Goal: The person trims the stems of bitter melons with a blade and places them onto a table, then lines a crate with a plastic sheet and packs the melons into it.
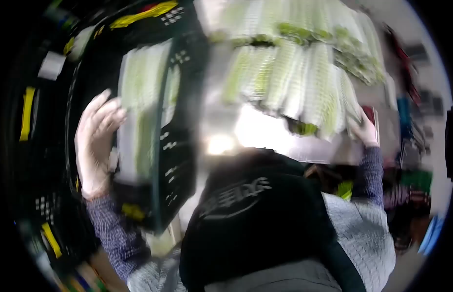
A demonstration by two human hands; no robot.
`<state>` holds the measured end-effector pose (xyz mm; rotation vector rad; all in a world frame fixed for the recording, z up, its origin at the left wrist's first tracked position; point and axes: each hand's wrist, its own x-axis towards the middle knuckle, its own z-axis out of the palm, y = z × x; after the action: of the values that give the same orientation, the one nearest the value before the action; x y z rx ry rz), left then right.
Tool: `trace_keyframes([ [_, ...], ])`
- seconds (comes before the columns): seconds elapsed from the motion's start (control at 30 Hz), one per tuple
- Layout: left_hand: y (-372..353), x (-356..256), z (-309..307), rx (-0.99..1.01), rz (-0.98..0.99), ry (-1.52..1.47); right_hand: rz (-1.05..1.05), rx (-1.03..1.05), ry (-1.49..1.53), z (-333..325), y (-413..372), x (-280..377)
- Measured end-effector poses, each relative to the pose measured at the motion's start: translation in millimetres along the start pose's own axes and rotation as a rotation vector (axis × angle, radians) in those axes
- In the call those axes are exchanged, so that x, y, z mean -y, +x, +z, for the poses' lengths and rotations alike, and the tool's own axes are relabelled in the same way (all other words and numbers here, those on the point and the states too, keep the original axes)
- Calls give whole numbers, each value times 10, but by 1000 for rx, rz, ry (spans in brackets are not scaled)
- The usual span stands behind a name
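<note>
My left hand (96, 136) is inside a dark green crate (175, 146), along the left side of some long, pale green-and-white wrapped vegetables (143, 92). Its fingers are stretched and slightly bent, with the thumb apart. Over on the right, my right hand (365, 129) closes around the near end of the last pack in a row of similar wrapped vegetables (290, 82) on a shiny table (329, 151). Part of its fingers is hidden by the pack. Motion blur keeps me from telling the exact kind of vegetable.
A second row of wrapped vegetables (285, 22) lies behind the first. More dark crates with yellow handles (27, 114) stand at the far left. A dark apron (255, 219) covers my front, close to the table edge. Blurred items (411, 190) crowd the right side.
</note>
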<state>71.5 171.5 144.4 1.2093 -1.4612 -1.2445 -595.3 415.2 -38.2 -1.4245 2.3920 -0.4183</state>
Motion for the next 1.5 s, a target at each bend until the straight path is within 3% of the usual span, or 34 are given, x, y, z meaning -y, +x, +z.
trace_keyframes([
  [0.1, 61, 122, -289, -12, -59, -94, -67, -52, 91, 265, 101, -308],
  [0.13, 107, 198, -445, 27, -45, 19, 123, 32, 218, 263, 114, -369],
  [0.17, 137, 205, -475, -3, -110, 22, 26, -155, 270, 326, 84, -306],
  [0.23, 292, 384, -577, -38, -172, 133, -29, -311, 12, 236, 66, -185],
  [0.3, 427, 616, -636, -55, -224, 274, -66, -304, 405, 224, 96, 131],
  [0.4, 693, 1194, -788, 49, -362, 390, -145, -249, 600, 222, 57, 1242],
  [0.43, 869, 1652, -914, 66, -404, 704, -161, -217, 634, 240, 68, 1442],
  [0.47, 855, 1652, -839, 146, -414, 934, -178, -182, 627, 320, 91, 1421],
  [0.5, 863, 2055, -980, 193, -333, 1008, -248, -213, 678, 382, 59, 1613],
  [0.53, 785, 1920, -844, 230, -389, 1171, -252, -177, 650, 384, 36, 1704],
  [0.6, 724, 2376, -986, 223, -658, 1090, -260, -175, 647, 394, -30, 1903],
  [0.63, 659, 2634, -1113, 208, -635, 995, -248, -165, 742, 410, -80, 1991],
  [0.7, 606, 3283, -1481, 210, -814, 632, -201, -167, 636, 426, -105, 1933],
  [0.77, 463, 2605, -1192, 127, -1000, 744, -193, -155, 647, 442, -125, 1976],
  [0.8, 397, 2029, -1030, 212, -989, 524, -190, -150, 653, 441, -126, 1994],
  [0.83, 395, 2073, -1007, 141, -1058, 510, -200, -151, 670, 471, -109, 1997],
  [0.9, 391, 2006, -1137, 343, -995, 387, -220, -152, 703, 545, -63, 2009],
  [1.0, 355, 2026, -1140, 345, -990, 485, -233, -141, 704, 549, -29, 2159],
  [1.07, 291, 2737, -1457, 388, -843, 392, -319, -173, 832, 646, 5, 2203],
  [1.1, 304, 2502, -1394, 353, -883, 499, -341, -129, 711, 564, 13, 2328],
  [1.17, 371, 2119, -1396, 301, -705, 475, -348, -81, 653, 498, 36, 2542],
  [1.2, 403, 2058, -1481, 201, -536, 301, -381, -63, 642, 446, 53, 2732],
  [1.23, 560, 1766, -1497, 146, -626, 299, -415, -47, 644, 441, 104, 2800],
  [1.3, 644, 1148, -1411, -17, -374, 84, -564, -127, 482, 412, 249, 2987],
  [1.33, 627, 793, -1341, -41, -361, -9, -604, -75, 581, 378, 302, 3139],
  [1.43, 414, 256, -1016, 41, -57, -291, -784, 30, 731, 268, 394, 3794],
  [1.5, 243, 35, -676, 89, 94, -97, -891, 51, 771, 176, 417, 4232],
])
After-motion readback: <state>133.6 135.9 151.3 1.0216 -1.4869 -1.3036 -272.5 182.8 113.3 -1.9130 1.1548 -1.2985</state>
